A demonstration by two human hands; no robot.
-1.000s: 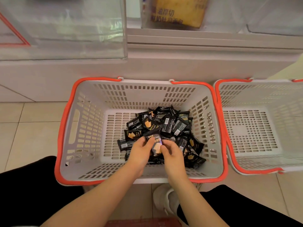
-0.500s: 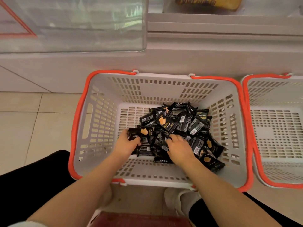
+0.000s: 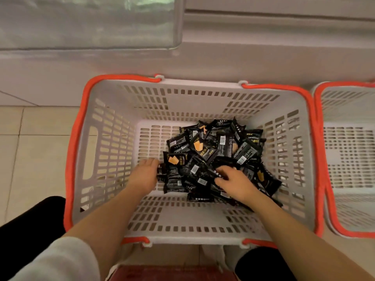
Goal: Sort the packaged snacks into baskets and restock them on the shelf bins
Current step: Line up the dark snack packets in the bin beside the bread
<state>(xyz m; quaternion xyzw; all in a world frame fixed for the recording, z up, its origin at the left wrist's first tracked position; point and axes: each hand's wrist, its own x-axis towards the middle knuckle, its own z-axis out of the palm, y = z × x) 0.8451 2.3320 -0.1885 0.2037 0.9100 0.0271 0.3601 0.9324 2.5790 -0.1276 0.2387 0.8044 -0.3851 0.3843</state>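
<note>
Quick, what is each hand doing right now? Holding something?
Left hand: grips a few black snack packets at the pile's edge.
Right hand: rests on the pile, fingers curled; a grip cannot be told.

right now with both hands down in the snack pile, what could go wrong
The left hand grips several black packets at the pile's edge; a loose bundle could shed some on lifting. The right hand is buried in the heap, so crushing soft packets seems possible. The basket wall has wide slots where a packet corner might snag.
</note>
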